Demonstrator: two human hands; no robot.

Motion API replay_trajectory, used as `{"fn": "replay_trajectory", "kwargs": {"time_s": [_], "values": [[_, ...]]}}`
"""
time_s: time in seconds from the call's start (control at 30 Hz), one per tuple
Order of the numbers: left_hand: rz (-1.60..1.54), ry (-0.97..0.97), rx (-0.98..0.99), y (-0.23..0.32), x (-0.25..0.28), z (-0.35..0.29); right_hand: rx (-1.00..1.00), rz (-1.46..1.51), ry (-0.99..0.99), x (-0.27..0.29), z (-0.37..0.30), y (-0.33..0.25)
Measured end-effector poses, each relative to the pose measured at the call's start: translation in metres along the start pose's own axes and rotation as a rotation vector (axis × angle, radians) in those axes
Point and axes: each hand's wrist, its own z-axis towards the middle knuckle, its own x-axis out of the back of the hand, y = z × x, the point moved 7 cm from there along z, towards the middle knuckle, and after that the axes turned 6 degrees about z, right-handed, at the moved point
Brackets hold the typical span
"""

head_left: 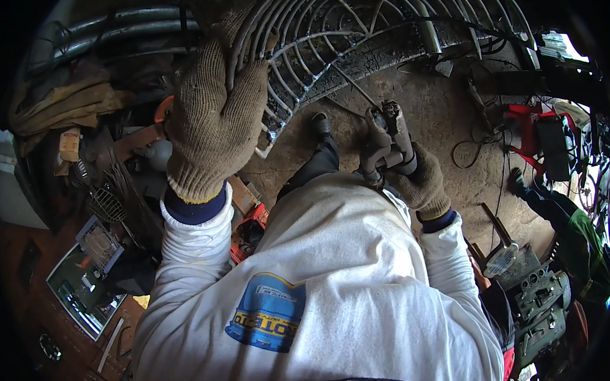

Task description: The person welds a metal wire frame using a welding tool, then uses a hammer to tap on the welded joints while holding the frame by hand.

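Observation:
A curved metal grille [317, 40] of thin, closely spaced rods spans the top of the view, with weld spots along its lower bar. My left hand [217, 117], in a brown knitted glove, grips the grille's left end; its fingertips are partly hidden behind the rods. Below the grille, my right hand [419, 181], gloved alike, is closed round a welding electrode holder [390, 143] with worn, dark jaws. From those jaws a thin welding rod [354, 83] slants up left, its far end close to the grille's lower bar; contact is hard to tell.
Crumpled brown cloth [73, 102] and metal pipes [136, 27] lie at the left. A red plastic chair [525, 134] and a grey-green machine [540, 299] stand right. A black cable [477, 153] curls across the floor. Another person's leg [543, 199] reaches in at the right.

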Motion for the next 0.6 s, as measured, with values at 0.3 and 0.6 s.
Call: {"fn": "replay_trajectory", "kwargs": {"time_s": [0.3,0.6], "values": [[-0.021,0.017,-0.031,0.005,-0.003,-0.003,-0.026,-0.040,-0.039,0.000,0.000,0.010],[-0.036,0.008,0.002,0.003,-0.003,-0.004,-0.036,-0.082,-0.049,-0.001,0.000,0.013]]}}
